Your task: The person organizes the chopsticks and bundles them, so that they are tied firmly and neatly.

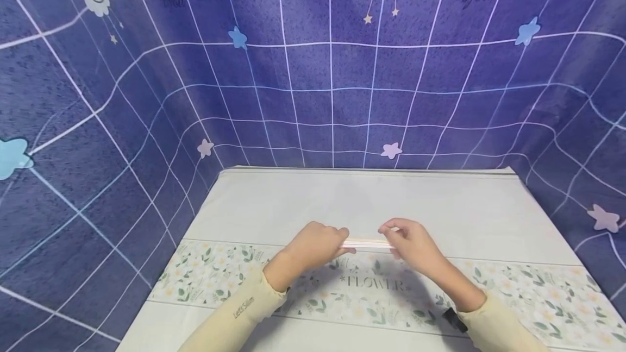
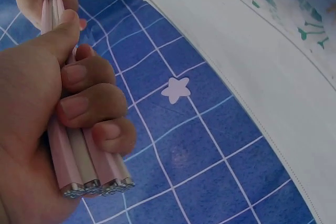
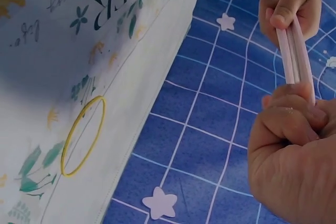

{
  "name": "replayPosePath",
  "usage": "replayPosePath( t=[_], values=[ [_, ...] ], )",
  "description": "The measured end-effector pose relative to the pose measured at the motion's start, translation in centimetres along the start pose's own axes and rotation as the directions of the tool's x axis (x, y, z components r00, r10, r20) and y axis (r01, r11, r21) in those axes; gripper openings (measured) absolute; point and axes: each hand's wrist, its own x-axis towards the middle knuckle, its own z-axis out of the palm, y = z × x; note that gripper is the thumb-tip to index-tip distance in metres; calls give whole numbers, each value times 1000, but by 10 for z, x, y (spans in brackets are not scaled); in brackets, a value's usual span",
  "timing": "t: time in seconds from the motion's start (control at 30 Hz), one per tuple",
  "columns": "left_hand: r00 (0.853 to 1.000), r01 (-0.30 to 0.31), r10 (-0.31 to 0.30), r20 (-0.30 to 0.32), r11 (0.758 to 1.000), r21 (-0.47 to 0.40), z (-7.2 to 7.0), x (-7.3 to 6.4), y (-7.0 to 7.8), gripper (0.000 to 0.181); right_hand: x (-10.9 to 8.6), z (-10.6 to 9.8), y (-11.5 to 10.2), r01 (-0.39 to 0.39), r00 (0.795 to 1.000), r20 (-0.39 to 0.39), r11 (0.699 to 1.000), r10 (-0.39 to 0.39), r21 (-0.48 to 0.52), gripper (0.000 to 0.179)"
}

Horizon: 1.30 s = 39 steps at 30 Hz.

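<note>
A bundle of several pink and cream chopsticks (image 1: 367,244), with patterned silvery ends, is held level above the table between both hands. My left hand (image 1: 318,246) grips one end, its fingers curled round the sticks; in the left wrist view the decorated butts of the chopsticks (image 2: 79,156) stick out below the little finger. At the other end, my right hand (image 1: 413,243) has its fingers curled over the thinner part of the chopsticks (image 3: 295,59). Its palm hides their tips. On the cloth lies a thin yellow band (image 3: 64,156), looped like a rubber band, in the right wrist view.
Below the hands is a table with a white cover (image 1: 367,200) and a flowered strip (image 1: 220,273) reading FLOWER. A blue curtain (image 1: 303,69) with grid lines, stars and clouds encloses the back and both sides. A black strap (image 1: 455,320) sits at the right wrist.
</note>
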Motion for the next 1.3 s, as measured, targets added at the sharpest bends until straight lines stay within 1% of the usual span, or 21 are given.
replayPosePath(
  t=[0.1,0.2,0.33,0.47,0.53,0.6,0.67,0.73,0.8,0.83,0.9,0.97,1.0,1.03,1.13,1.2,1.3],
  values=[
    [1000,6,-6,1,1000,-28,1,-1,0,45,0,2,0,12,1000,-14,1000,-12,22,22],
    [1000,-11,10,-7,998,-57,0,-1,-1,47,0,4,0,10,1000,-30,999,-9,39,26],
    [999,-33,36,20,993,-115,-3,-1,-1,49,-2,5,0,1,999,-46,999,2,47,25],
    [999,-27,31,24,989,-144,-4,0,-3,47,-3,3,-2,40,998,-48,999,-39,19,33],
    [1000,-26,29,13,989,-144,-4,-2,-4,45,-2,-1,-3,62,998,-31,998,-62,3,36],
    [1000,-20,22,11,988,-152,-3,-4,-6,44,0,-8,-4,70,997,-13,997,-71,-22,44],
    [1000,-7,10,20,986,-164,-3,-7,-8,43,4,-18,-1,55,998,0,998,-55,-38,56],
    [1000,5,0,26,985,-171,-3,-10,-9,43,10,-29,6,28,1000,0,995,-29,-97,61],
    [1000,19,-14,26,984,-179,-4,-12,-10,44,16,-40,18,2,1000,-1,984,-2,-177,54],
    [1000,23,-19,25,984,-175,-4,-14,-11,44,19,-43,24,-8,1000,4,974,9,-225,47],
    [1000,26,-23,19,985,-169,-4,-17,-11,44,23,-46,37,-30,999,26,944,41,-328,30],
    [1000,29,-27,13,986,-163,-5,-19,-12,44,25,-47,49,-68,994,47,914,95,-400,15],
    [1000,26,-25,8,986,-162,-5,-20,-12,43,26,-46,55,-89,991,52,899,123,-429,10],
    [1000,25,-24,6,987,-158,-5,-21,-11,44,26,-44,59,-113,987,52,888,151,-446,9],
    [1000,26,-26,5,988,-155,-5,-22,-11,44,26,-40,66,-161,979,34,866,201,-474,16],
    [1000,29,-28,6,989,-148,-5,-23,-10,45,25,-36,66,-181,976,25,871,216,-457,20],
    [999,45,-43,16,988,-146,-5,-26,-10,45,26,-32,64,-189,973,38,877,229,-443,22]
  ],
)
